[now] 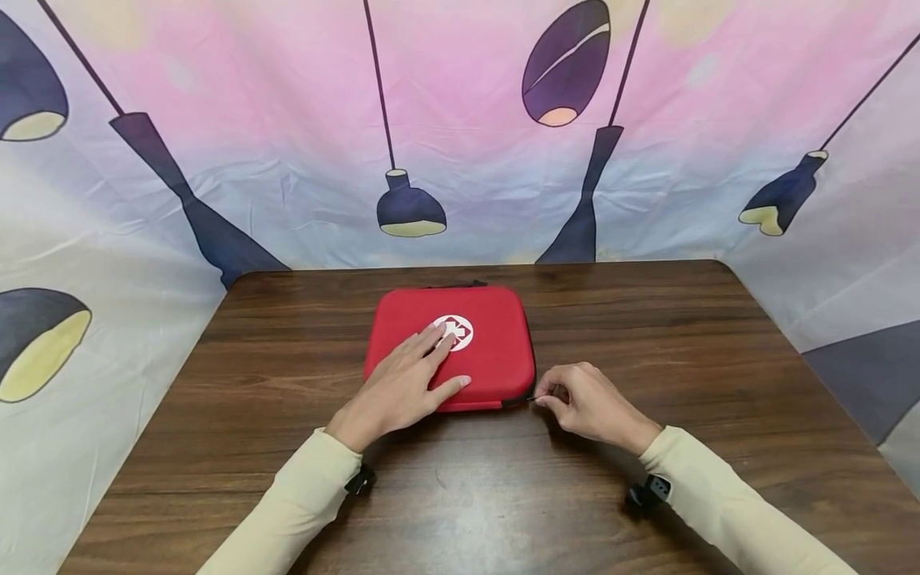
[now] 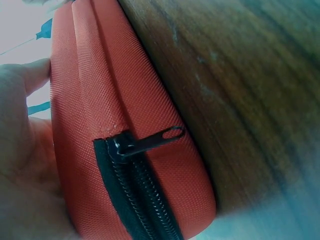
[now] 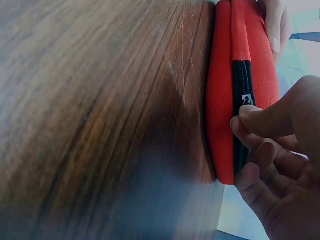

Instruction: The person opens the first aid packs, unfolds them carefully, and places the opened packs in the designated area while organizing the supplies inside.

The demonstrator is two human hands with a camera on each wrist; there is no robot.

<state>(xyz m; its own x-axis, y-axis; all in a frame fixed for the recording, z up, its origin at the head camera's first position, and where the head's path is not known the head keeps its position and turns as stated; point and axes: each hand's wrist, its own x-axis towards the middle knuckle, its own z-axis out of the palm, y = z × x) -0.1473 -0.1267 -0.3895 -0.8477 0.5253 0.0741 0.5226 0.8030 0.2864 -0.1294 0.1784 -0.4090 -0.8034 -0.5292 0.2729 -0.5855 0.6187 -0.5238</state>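
Note:
A red zippered first-aid case (image 1: 496, 351) with a white emblem lies flat on the wooden table. Across its lid rests my left hand (image 1: 402, 391), fingers spread and straight. At the case's near right corner, my right hand (image 1: 589, 403) pinches a zipper pull (image 1: 532, 398) between thumb and forefinger. The right wrist view shows the black zipper (image 3: 244, 77) running along the side, its slider (image 3: 247, 100) just at those fingertips. Another zipper pull (image 2: 155, 141) hangs free in the left wrist view, where the black zipper tape begins.
The dark wooden table (image 1: 287, 351) reaches back to a fabric backdrop (image 1: 474, 160) printed with hanging lamps. A black strap (image 1: 467, 284) shows at the far edge of the case. Each wrist wears a black device; the right one (image 1: 650, 491) sits near the sleeve.

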